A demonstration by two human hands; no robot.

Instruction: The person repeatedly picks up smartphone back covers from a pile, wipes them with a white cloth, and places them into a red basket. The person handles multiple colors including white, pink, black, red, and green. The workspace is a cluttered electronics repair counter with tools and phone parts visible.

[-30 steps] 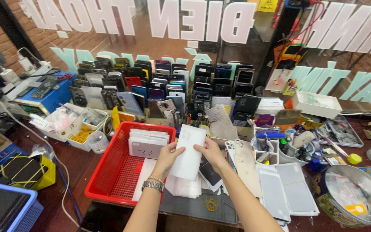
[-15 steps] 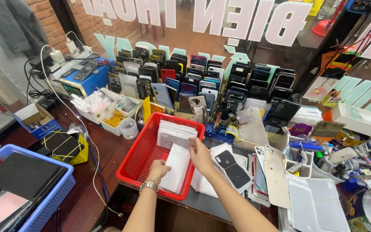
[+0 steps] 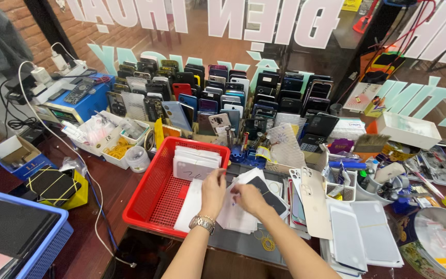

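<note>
White packets (image 3: pixel 238 209) lie fanned in a loose pile under both of my hands, partly on the grey mat (image 3: pixel 243 240) and partly over the near rim of the red basket (image 3: pixel 153 199). My left hand (image 3: pixel 213 192), with a metal watch (image 3: pixel 202 223) on the wrist, rests on the pile with the fingers curled down onto the top packet; I cannot tell whether they pinch it or only press on it. My right hand (image 3: pixel 250 199) sits just beside it, fingers bent and closed on the edge of a packet between the two hands.

Just beyond the left hand, inside the basket, a stack of white sleeves (image 3: pixel 196 163) stands on edge. Beyond the right hand a dark phone back (image 3: pixel 268 194) lies on the pile, touching the packets. Further out to the right lies a pale phone back cover (image 3: pixel 313 199), then a stack of flat grey packets (image 3: pixel 360 235). A yellow rubber band (image 3: pixel 268 243) lies on the mat near my right forearm. Far beyond both hands, rows of phones (image 3: pixel 223 93) lean against the glass. Well off to the left sits a blue crate (image 3: pixel 37 248).
</note>
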